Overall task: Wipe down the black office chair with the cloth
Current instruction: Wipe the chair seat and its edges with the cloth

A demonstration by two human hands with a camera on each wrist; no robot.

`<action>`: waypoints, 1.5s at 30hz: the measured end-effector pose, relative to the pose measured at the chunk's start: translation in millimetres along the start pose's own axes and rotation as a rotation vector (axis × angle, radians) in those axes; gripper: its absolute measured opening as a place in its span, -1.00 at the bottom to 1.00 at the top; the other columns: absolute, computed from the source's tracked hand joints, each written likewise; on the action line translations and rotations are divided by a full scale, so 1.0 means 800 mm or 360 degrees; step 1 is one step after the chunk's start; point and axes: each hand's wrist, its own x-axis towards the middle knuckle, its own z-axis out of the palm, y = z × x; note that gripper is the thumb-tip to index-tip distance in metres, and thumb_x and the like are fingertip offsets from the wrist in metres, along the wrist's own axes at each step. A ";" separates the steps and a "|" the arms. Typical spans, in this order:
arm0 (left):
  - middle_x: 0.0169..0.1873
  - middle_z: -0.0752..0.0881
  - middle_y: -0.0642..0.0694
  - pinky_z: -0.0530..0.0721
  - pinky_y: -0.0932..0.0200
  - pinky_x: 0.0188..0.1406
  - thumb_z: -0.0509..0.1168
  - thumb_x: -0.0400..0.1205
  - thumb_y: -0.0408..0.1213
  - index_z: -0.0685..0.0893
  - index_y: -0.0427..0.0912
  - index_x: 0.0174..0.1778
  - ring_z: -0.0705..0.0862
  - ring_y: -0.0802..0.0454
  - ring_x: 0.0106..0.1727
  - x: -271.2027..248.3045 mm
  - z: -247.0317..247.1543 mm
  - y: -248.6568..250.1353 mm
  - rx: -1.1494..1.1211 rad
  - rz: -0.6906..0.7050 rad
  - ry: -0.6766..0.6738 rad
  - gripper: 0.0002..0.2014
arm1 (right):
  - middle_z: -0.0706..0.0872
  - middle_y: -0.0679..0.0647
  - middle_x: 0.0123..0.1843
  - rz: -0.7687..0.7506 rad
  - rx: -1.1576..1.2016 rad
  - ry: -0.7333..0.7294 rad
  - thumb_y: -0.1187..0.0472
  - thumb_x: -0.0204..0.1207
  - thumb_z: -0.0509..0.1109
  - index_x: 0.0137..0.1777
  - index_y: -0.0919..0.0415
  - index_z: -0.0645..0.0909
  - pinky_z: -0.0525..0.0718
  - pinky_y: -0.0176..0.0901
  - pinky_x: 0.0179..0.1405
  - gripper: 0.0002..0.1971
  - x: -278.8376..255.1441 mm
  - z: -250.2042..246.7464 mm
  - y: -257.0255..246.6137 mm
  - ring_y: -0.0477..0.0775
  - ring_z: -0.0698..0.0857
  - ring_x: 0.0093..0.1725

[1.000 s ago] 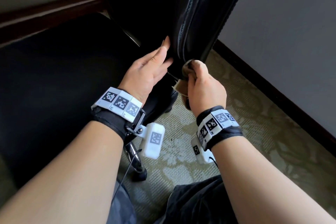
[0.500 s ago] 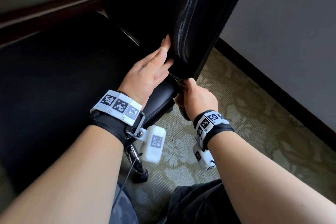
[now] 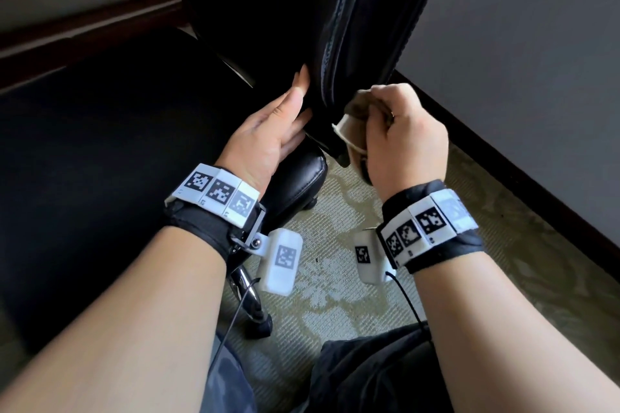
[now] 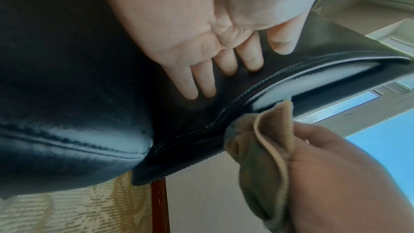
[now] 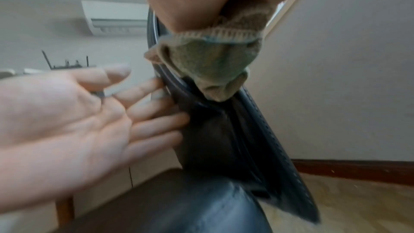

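A person faces the side edge of a black office chair [image 3: 362,43] backrest, just above the seat. The left hand [image 3: 268,134] lies flat with straight fingers on the backrest's front face, and the right hand [image 3: 402,134] — fist closed round a bunched tan-green cloth [image 3: 352,131] — presses it to the stitched edge. The cloth looks soft, light and crushable — best wadded in the fist; the smooth, probably slippery backrest likely needs that bracing palm.
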 end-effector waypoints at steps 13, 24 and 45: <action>0.44 0.67 0.35 0.40 -0.01 0.75 0.13 0.87 0.11 0.39 0.12 0.78 0.59 0.13 0.57 0.003 0.008 0.002 -0.0017 -0.0026 0.0018 -0.48 | 0.59 -0.14 -0.21 0.0044 -0.0156 -0.0361 0.13 0.75 0.28 0.25 0.04 0.62 0.51 -0.12 -0.23 -0.84 -0.011 0.024 0.015 0.05 0.60 -0.24; 0.49 0.64 0.34 0.42 -0.01 0.72 0.12 0.85 0.12 0.42 0.10 0.75 0.60 0.07 0.60 0.000 0.004 0.009 0.0021 -0.0023 -0.0003 -0.47 | 0.65 -0.04 -0.14 0.0159 -0.0419 -0.0772 0.23 0.65 0.23 0.16 -0.03 0.60 0.49 -0.08 -0.23 -0.80 -0.019 0.064 0.023 0.18 0.62 -0.19; 0.47 0.70 0.11 0.53 -0.01 0.67 0.59 0.46 -0.22 0.59 0.01 0.62 0.64 0.28 0.50 -0.030 -0.019 0.010 0.0526 -0.0121 0.0082 -0.26 | 0.71 -0.07 0.12 0.0555 0.0599 -0.0397 -0.02 0.51 0.54 0.14 -0.11 0.52 0.79 0.03 0.04 -0.70 -0.044 0.051 -0.004 -0.05 0.76 0.01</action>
